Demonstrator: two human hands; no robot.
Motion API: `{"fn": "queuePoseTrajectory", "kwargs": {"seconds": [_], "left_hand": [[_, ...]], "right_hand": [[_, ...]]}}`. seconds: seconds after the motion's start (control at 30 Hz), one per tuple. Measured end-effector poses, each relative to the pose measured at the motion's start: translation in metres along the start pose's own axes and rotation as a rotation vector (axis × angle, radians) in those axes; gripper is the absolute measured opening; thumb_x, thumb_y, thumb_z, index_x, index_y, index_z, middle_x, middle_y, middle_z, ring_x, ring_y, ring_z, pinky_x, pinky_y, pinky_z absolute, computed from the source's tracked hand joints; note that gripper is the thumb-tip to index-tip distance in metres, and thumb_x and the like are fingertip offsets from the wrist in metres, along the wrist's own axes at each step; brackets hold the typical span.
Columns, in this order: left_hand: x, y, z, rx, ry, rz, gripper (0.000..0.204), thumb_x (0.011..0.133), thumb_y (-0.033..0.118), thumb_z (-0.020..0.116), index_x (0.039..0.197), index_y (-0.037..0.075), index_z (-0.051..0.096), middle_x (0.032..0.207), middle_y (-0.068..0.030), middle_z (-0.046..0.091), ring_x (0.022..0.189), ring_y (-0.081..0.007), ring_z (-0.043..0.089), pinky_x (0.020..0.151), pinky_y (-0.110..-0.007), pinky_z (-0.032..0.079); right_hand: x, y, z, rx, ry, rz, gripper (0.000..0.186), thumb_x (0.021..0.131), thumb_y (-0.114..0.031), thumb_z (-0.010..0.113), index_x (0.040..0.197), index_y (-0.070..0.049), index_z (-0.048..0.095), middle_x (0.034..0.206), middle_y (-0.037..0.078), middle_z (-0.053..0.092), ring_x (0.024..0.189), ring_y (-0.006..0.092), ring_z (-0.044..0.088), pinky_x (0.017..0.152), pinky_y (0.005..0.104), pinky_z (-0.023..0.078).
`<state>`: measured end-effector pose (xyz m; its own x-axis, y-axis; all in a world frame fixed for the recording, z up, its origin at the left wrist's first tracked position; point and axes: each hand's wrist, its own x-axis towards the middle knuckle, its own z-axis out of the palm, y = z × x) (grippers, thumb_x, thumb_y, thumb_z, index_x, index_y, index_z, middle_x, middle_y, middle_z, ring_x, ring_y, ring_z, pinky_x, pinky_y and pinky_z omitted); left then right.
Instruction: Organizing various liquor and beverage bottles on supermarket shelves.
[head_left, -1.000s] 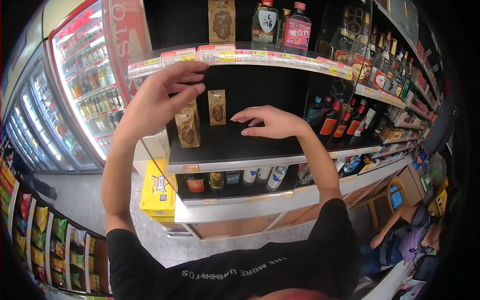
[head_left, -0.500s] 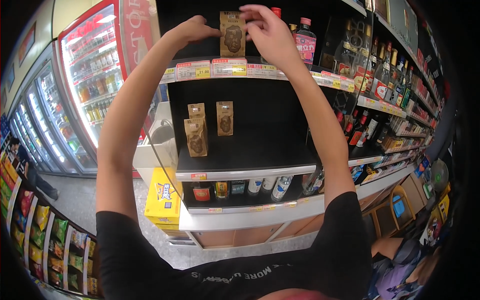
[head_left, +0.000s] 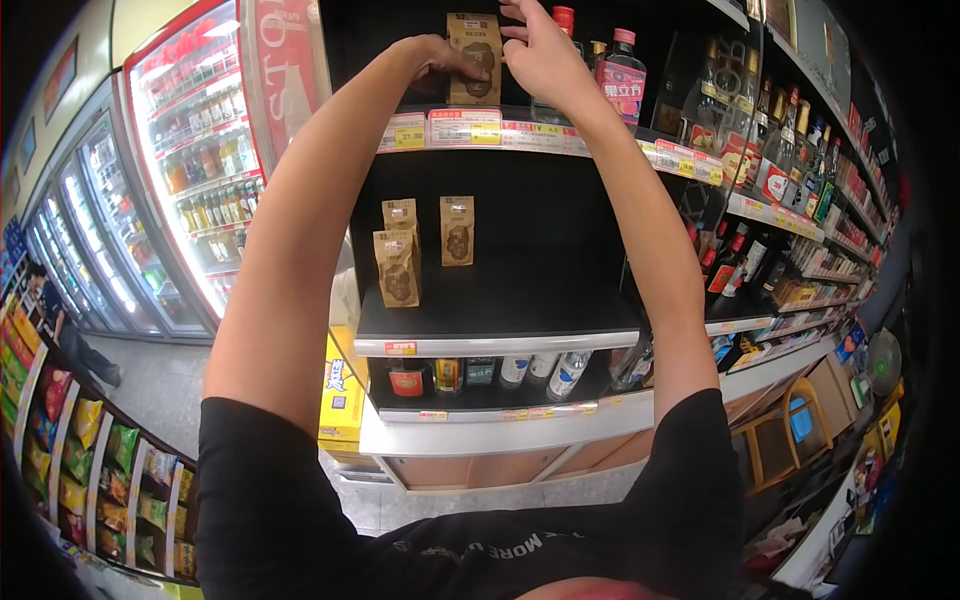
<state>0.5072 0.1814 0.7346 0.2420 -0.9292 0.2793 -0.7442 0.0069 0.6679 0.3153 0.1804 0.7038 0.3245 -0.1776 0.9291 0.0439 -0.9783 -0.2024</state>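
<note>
A brown kraft-paper package [head_left: 472, 38] with a dark printed emblem stands upright at the front of the upper shelf [head_left: 560, 137]. My left hand [head_left: 432, 57] is closed on its left side, the thumb lying across the front and the other fingers mostly hidden. At the package's right edge is my right hand [head_left: 545, 50], its fingers stretched out and apart; whether they touch the package I cannot tell. One shelf down, similar brown packages stand at the left: a front one [head_left: 397, 270], one behind it [head_left: 399, 213], and another [head_left: 457, 230] to their right.
A pink-labelled bottle [head_left: 622, 80] and a red-capped bottle [head_left: 563, 18] stand right of my right hand. Lower bottles [head_left: 515, 371] line the bottom shelf. Drink fridges [head_left: 190, 150], a snack rack [head_left: 105, 470] and a person [head_left: 65, 320] are at the left; a chair [head_left: 790, 430] stands at the right.
My left hand has moved right, bringing its thumb over the package's front. My right hand remains beside the package with fingers extended. The view has shifted slightly.
</note>
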Motion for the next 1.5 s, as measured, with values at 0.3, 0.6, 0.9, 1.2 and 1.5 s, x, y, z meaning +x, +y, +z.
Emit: {"fn": "queuePoseTrajectory", "kwargs": {"seconds": [0.3,0.6,0.9,1.2,1.5], "left_hand": [[-0.041,0.01,-0.003,-0.081,0.001,-0.036,0.058,0.073,0.024,0.091,0.122,0.007,0.066,0.118,-0.0111,0.072,0.109,-0.0282,0.069,0.091,-0.039,0.057],[-0.107,0.015,-0.029,0.038,0.501,0.644,0.066,0.068,0.016,0.092,0.12,-0.008,0.06,0.106,-0.0169,0.071,0.096,-0.0199,0.068,0.084,-0.031,0.056],[-0.212,0.002,0.026,-0.195,0.536,1.118,0.061,0.071,0.009,0.088,0.121,-0.003,0.054,0.108,-0.0126,0.069,0.097,-0.0193,0.068,0.087,-0.032,0.055],[-0.242,-0.115,0.14,-0.069,0.406,0.629,0.07,0.065,0.022,0.093,0.122,0.003,0.056,0.108,-0.0165,0.068,0.105,-0.0376,0.064,0.088,-0.041,0.052],[-0.164,-0.217,0.233,-0.191,0.301,0.298,0.087,0.072,0.029,0.092,0.137,-0.008,0.047,0.117,-0.022,0.067,0.108,-0.0297,0.067,0.092,-0.036,0.053]], "right_hand": [[-0.003,-0.006,0.004,-0.148,0.016,-0.088,0.062,0.084,-0.006,0.064,0.14,0.006,0.042,0.129,0.03,0.057,0.119,0.0394,0.06,0.102,0.042,0.048],[-0.001,-0.029,0.004,0.441,-0.107,-0.099,0.078,0.09,0.001,0.069,0.153,-0.002,0.023,0.134,0.018,0.054,0.116,0.0226,0.061,0.079,0.0295,0.058],[-0.078,-0.078,-0.022,0.437,0.02,-0.319,0.066,0.089,-0.001,0.074,0.144,0.0,0.039,0.127,0.013,0.061,0.117,0.02,0.06,0.093,0.0298,0.054],[-0.23,-0.019,0.025,0.297,-0.116,0.161,0.055,0.084,-0.015,0.083,0.13,-0.002,0.055,0.12,0.012,0.067,0.105,0.0181,0.068,0.077,0.029,0.06],[-0.278,0.098,0.096,0.394,-0.212,0.608,0.053,0.088,-0.018,0.079,0.13,0.001,0.052,0.121,0.017,0.067,0.11,0.0213,0.067,0.069,0.0283,0.06]]}}
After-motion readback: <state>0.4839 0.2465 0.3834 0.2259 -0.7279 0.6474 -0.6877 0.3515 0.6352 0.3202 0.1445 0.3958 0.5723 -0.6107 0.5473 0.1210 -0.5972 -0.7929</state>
